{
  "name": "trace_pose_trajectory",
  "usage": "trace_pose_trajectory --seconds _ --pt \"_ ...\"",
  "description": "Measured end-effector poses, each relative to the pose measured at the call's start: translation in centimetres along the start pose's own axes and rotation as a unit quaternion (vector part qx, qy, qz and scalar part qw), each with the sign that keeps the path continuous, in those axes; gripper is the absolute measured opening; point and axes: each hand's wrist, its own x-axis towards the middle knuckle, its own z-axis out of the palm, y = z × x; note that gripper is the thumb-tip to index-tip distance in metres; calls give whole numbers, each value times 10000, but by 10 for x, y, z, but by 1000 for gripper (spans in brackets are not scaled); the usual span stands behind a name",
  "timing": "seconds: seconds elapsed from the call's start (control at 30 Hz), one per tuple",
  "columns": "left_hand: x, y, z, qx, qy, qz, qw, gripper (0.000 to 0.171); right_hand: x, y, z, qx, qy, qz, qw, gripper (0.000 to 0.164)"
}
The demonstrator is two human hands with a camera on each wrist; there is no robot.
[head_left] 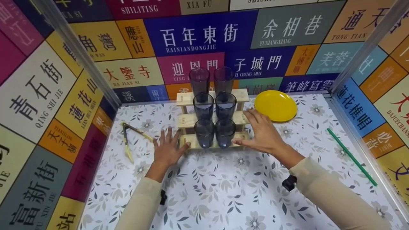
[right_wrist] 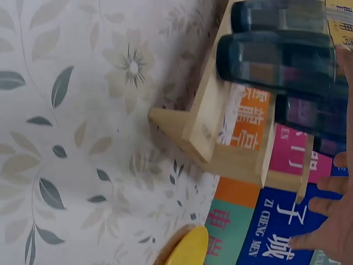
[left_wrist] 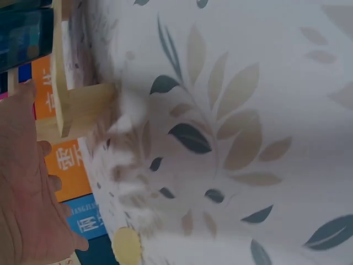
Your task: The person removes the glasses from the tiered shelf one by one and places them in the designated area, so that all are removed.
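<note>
A three-step wooden rack (head_left: 183, 119) stands near the back wall, with two dark tinted glasses on each step. The front pair, a left glass (head_left: 204, 134) and a right glass (head_left: 225, 133), stands upright on the lowest step. My left hand (head_left: 167, 150) is spread at the rack's left side, thumb right at the end of the bottom step. On the other side is my right hand (head_left: 263, 132), thumb tip by the front right glass and fingers extended toward the middle step's end. In the right wrist view, the glasses (right_wrist: 276, 61) overlap the rack's light wood (right_wrist: 207, 121).
A yellow plate (head_left: 275, 106) lies behind my right hand. Left of my left hand is a folding pair of black-and-yellow sticks (head_left: 125, 137). A green stick (head_left: 351, 156) lies by the right wall. Lettered panels (head_left: 198, 33) enclose the flower-patterned table (head_left: 217, 188).
</note>
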Motion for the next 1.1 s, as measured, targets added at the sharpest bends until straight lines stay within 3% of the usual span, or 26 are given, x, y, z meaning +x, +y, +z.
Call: trace_pose_trajectory --seconds 0.2,0.4,0.57,0.63,0.8,0.87,1.1 --pt "-1 3 11 -127 -31 121 9998 88 0 -17 18 1027 93 101 9946 114" --pt "1 2 18 -718 88 291 9970 87 3 -23 39 1759 696 38 9819 105" --pt "0 3 22 -1730 391 549 9826 83 4 -29 55 2238 1018 99 9692 102" --pt "5 -4 35 -1998 567 678 9758 86 4 -31 61 2466 1135 171 9623 99" --pt "7 -2 42 -2548 602 693 9626 90 4 -38 73 2729 1403 292 9513 97" --pt "3 6 33 -2719 469 578 9595 88 5 -41 75 2711 1460 344 9508 98" --pt "6 6 28 -2504 190 364 9673 87 9 -44 82 2740 1588 533 9470 100"
